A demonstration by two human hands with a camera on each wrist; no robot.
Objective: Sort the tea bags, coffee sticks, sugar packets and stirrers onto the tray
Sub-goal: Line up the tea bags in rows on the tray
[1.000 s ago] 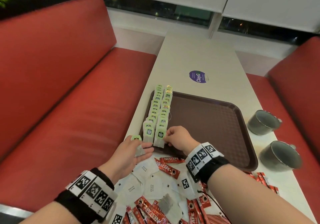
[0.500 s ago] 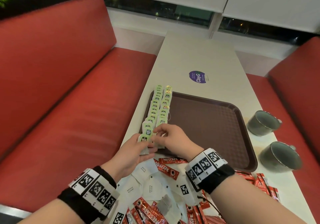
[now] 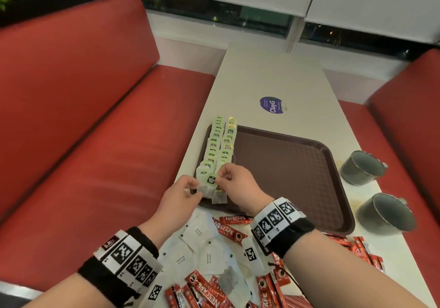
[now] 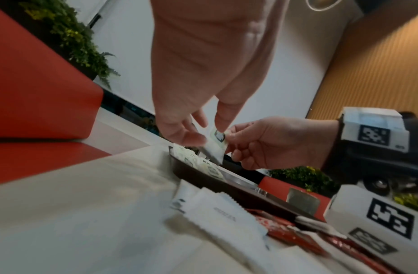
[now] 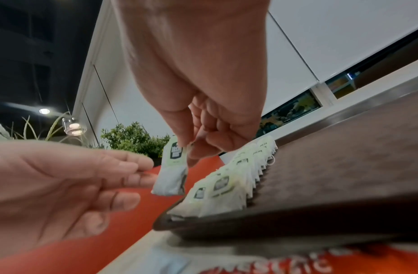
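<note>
The flat rectangular plastic tray (image 3: 285, 164) is dark brown with a fine woven-grid texture. Along its 9 o'clock edge run two rows of small paper tea bags (image 3: 220, 141), white with pale green tags, a few tags yellow toward 12 o'clock. The single tea bag (image 5: 172, 170) held above them is white with a pale green tag bearing a dark green emblem. At 6 o'clock on the off-white counter (image 3: 273, 74) lie white square sugar packets (image 3: 200, 232) printed in small dark lettering and red coffee sticks (image 3: 229, 231) lettered in white. Two grey metal mugs (image 3: 362, 167) stand at 3 o'clock. A round purple sticker (image 3: 272, 105) sits at 12 o'clock. Both wrist bands (image 3: 278, 219) are black with white-and-black square marker patterns. The padded benches (image 3: 83, 129) are red.
</note>
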